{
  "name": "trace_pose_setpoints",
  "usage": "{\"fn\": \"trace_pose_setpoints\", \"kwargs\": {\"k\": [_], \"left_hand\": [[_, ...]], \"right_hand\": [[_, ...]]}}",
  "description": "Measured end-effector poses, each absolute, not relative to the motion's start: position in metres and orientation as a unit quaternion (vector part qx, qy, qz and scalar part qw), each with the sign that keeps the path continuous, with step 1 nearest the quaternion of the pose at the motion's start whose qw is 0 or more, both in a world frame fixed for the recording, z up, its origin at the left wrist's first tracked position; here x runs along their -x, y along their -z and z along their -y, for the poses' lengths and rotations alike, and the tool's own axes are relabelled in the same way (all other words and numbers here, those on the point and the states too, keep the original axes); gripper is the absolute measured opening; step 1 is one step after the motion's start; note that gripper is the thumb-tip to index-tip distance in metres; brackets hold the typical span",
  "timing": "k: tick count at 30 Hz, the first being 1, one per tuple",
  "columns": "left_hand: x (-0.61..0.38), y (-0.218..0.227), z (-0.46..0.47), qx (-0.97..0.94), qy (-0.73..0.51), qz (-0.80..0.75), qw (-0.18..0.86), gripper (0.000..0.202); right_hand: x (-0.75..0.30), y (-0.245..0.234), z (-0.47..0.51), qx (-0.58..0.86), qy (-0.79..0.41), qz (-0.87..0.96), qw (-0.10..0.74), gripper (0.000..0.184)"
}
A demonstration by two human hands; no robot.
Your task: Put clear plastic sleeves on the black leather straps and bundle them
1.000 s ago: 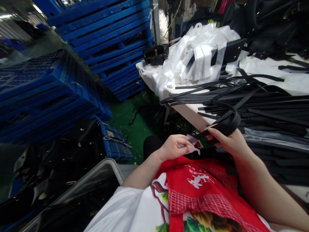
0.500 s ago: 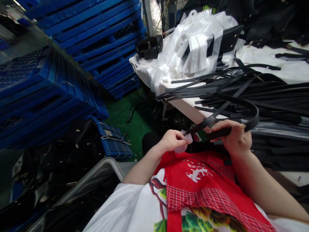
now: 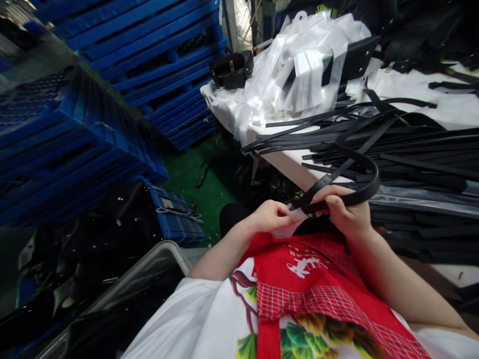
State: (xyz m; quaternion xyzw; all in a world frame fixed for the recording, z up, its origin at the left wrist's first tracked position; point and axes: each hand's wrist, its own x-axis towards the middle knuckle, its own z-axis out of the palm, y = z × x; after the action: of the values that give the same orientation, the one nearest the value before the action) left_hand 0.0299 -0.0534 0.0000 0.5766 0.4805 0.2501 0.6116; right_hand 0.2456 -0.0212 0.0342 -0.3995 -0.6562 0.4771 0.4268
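In front of my red apron, my left hand pinches a small translucent plastic sleeve together with one end of a black strap. My right hand is closed around the other part of this black strap, thumb on top. The strap bends in a loop above my right hand, and its end reaches the mouth of the plastic. Whether that end is inside the sleeve I cannot tell. Many more black straps lie in a pile on the white table just beyond.
Translucent plastic strips are heaped at the table's far left, beside a black buckled strap coil. Blue pallets are stacked to the left. A grey-rimmed bin and a blue crate stand at my left side.
My right hand has moved left, bringing its part of the strap up to the plastic sleeve. The strap's loop has shifted left too. My left hand has hardly moved.
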Motion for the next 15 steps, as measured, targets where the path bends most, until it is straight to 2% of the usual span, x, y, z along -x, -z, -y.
{"fn": "trace_pose_setpoints", "kwargs": {"k": [4,8,11,15], "left_hand": [[-0.029,0.001,0.052,-0.565,-0.271,-0.45,0.636,0.044],[-0.033,-0.003,0.052,-0.544,-0.312,-0.422,0.654,0.045],[-0.035,-0.01,0.053,-0.543,-0.345,-0.436,0.629,0.045],[-0.034,-0.02,0.054,-0.603,-0.346,-0.442,0.567,0.047]], "right_hand": [[-0.244,-0.035,0.016,0.413,-0.442,0.687,0.402,0.038],[-0.244,-0.031,0.015,0.451,-0.455,0.658,0.395,0.043],[-0.239,-0.029,0.019,0.476,-0.504,0.59,0.413,0.049],[-0.231,-0.031,0.023,0.474,-0.612,0.461,0.434,0.067]]}}
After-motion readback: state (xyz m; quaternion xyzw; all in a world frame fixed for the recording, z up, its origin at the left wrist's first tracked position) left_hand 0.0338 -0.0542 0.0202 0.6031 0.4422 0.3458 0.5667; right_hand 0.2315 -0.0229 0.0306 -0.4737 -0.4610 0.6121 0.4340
